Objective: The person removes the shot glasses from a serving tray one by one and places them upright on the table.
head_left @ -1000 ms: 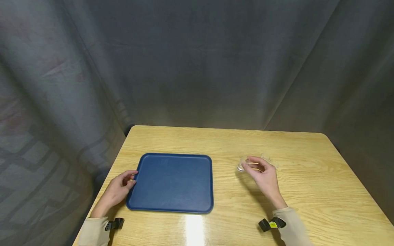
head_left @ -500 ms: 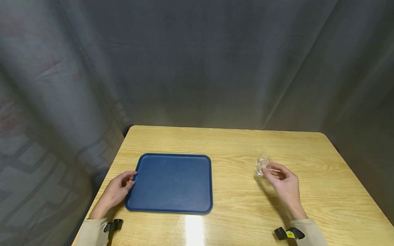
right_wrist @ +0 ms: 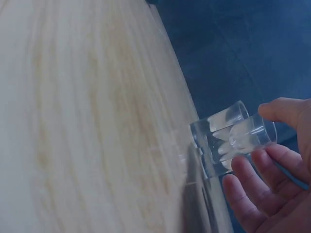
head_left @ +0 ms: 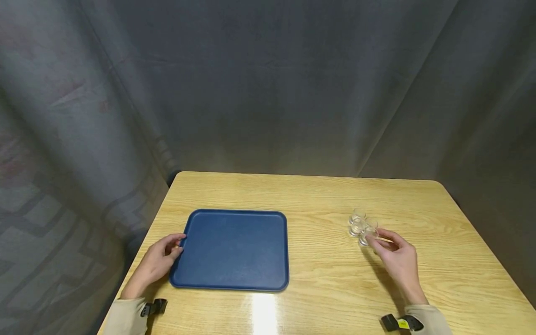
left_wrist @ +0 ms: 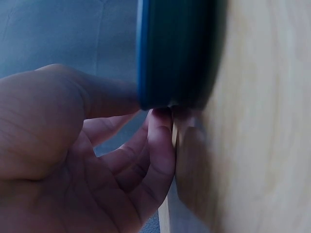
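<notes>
In the head view, my right hand [head_left: 399, 261] holds a small clear glass [head_left: 365, 239] by its upper part, between thumb and fingers. Close against it stand several like glasses [head_left: 357, 227] on the table's right half. From the right wrist, the held glass [right_wrist: 251, 134] overlaps another glass [right_wrist: 228, 116] behind it. Whether its base touches the table is hard to tell. My left hand [head_left: 157, 258] grips the left edge of a flat blue tray [head_left: 234, 251]. The left wrist view has the thumb against the tray's rim [left_wrist: 146, 58] and curled fingers under its edge.
Light wood tabletop [head_left: 322, 288] surrounds the tray and glasses. A grey curtain [head_left: 268, 93] hangs behind the table and along its sides. Bare wood lies between the tray and the glasses.
Holding a glass, my right hand has moved right and a little nearer, to the front of the glass group. Tray and left hand stay put.
</notes>
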`<state>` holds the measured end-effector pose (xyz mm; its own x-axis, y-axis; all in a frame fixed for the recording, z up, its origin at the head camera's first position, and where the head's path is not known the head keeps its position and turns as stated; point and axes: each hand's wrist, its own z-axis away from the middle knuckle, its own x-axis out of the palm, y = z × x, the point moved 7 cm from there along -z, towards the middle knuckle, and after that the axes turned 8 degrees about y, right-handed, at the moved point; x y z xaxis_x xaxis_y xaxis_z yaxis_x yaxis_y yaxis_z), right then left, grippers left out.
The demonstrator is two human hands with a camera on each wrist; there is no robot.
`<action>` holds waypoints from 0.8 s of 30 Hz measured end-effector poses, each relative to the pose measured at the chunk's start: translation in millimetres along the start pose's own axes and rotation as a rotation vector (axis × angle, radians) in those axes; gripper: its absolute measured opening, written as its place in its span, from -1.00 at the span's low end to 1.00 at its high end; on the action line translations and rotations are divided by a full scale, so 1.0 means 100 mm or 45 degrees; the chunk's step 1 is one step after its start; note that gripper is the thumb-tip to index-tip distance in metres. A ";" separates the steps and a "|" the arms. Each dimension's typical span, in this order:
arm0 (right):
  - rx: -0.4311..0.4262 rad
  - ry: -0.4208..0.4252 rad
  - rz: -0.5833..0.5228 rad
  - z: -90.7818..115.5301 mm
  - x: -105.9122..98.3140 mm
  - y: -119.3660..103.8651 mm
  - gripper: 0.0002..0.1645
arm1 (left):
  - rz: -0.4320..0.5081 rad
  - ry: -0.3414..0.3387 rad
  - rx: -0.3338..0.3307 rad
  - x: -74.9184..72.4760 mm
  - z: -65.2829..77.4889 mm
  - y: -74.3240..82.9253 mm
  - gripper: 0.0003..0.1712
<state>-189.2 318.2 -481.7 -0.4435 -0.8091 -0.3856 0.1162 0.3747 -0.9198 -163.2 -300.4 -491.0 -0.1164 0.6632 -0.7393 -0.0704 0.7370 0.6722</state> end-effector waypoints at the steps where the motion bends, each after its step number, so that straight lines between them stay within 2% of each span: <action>1: 0.006 -0.003 0.013 -0.01 0.00 0.02 -0.40 | 0.001 0.003 0.003 0.00 0.00 0.00 -0.58; 6: 0.044 -0.020 0.075 -0.04 0.00 0.11 -0.37 | 0.003 0.009 0.003 0.03 0.01 -0.01 -0.58; 14: 0.025 -0.033 0.036 -0.07 0.02 0.14 -0.36 | -0.007 0.018 0.016 0.02 -0.03 0.00 -0.58; 20: -0.093 0.036 0.078 -0.07 -0.06 0.03 -0.45 | -0.005 0.008 0.017 0.02 -0.04 -0.01 -0.56; 24: -0.210 0.121 0.098 -0.05 -0.21 -0.14 -0.52 | -0.072 0.100 0.117 -0.08 0.00 0.11 -0.55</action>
<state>-186.7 331.9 -460.1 -0.5217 -0.7319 -0.4383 0.0093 0.5089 -0.8608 -163.2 -297.5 -478.0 -0.1922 0.6107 -0.7682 0.0112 0.7841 0.6205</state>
